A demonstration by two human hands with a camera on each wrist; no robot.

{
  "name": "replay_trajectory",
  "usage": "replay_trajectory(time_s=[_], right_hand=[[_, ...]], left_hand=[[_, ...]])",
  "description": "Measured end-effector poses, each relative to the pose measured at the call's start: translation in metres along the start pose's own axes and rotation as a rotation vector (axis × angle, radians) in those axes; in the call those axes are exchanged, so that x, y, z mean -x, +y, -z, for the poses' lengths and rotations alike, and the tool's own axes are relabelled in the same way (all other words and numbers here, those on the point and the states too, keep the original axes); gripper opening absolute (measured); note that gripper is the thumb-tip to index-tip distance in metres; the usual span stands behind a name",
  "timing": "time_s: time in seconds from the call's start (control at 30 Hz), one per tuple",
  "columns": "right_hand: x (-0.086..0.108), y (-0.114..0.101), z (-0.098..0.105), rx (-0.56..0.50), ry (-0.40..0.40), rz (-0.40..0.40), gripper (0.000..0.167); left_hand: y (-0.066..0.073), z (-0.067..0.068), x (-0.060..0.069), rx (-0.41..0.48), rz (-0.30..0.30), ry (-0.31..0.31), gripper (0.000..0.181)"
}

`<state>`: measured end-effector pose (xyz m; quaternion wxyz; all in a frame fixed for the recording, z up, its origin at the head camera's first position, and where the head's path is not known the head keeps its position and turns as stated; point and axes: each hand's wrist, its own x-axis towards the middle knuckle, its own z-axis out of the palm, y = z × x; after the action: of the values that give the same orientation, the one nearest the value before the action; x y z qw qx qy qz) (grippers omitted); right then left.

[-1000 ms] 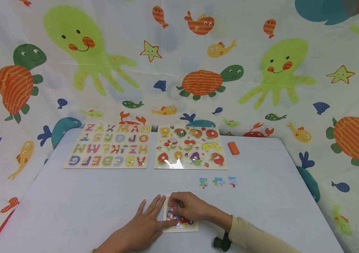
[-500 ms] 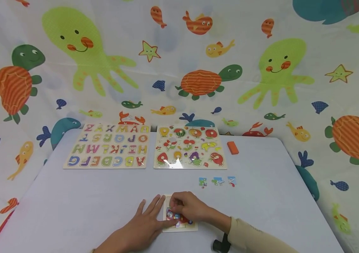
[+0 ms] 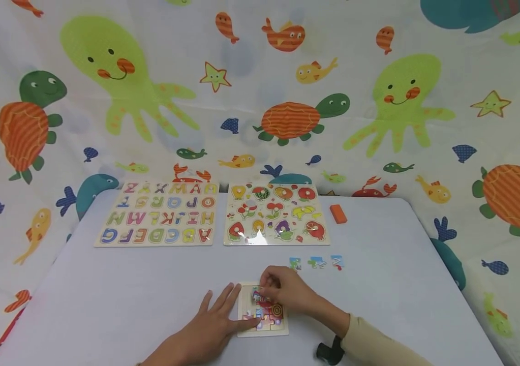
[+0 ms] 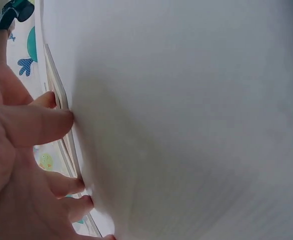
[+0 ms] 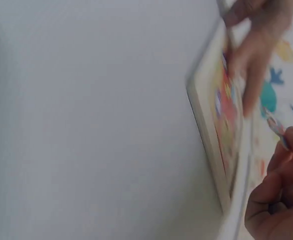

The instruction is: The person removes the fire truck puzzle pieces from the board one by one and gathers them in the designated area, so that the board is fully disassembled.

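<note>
A small jigsaw puzzle in a pale wooden frame lies at the front of the table. My left hand spreads its fingers along the frame's left side, the thumb lying over the lower pieces. Above the frame's upper right, my right hand pinches a colourful puzzle piece between thumb and fingertips. In the right wrist view, that piece is held clear of the frame. Several joined pieces fill the lower part of the frame. The right hand hides part of the upper right.
Three loose blue-and-green pieces, among them a middle one, lie behind the right hand. Farther back are an alphabet board, a fruit board and an orange block. A sea-animal cloth hangs behind the table.
My right hand has moved up and to the right from the frame's upper left, with a puzzle piece pinched in it. My left hand keeps its place on the frame.
</note>
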<state>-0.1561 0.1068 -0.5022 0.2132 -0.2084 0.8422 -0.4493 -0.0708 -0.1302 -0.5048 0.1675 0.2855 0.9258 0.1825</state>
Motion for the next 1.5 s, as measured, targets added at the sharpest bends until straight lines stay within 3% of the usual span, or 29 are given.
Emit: replay_trajectory(time_s=[0.17, 0.33, 0.9, 1.2, 1.33, 1.5], right_hand=[[0.014, 0.020, 0.037, 0.060, 0.164, -0.072, 0.009], [0.018, 0.039, 0.054, 0.104, 0.164, -0.103, 0.012], [0.013, 0.046, 0.040, 0.283, 0.265, -0.137, 0.020], [0.014, 0.039, 0.035, 0.445, 0.273, -0.075, 0.019], [0.014, 0.025, 0.028, 0.521, 0.171, 0.066, 0.020], [0.008, 0.010, 0.017, 0.635, -0.101, 0.335, 0.035]], left_hand=[[0.001, 0.000, -0.001, 0.001, 0.022, -0.008, 0.059], [0.002, 0.000, -0.001, -0.001, 0.032, -0.010, 0.060], [0.003, -0.003, -0.002, 0.015, 0.036, -0.001, 0.052], [0.003, 0.000, -0.001, 0.005, 0.032, 0.013, 0.052], [0.002, 0.000, -0.001, 0.010, 0.033, 0.007, 0.052], [0.001, -0.001, -0.002, 0.011, 0.027, -0.020, 0.053]])
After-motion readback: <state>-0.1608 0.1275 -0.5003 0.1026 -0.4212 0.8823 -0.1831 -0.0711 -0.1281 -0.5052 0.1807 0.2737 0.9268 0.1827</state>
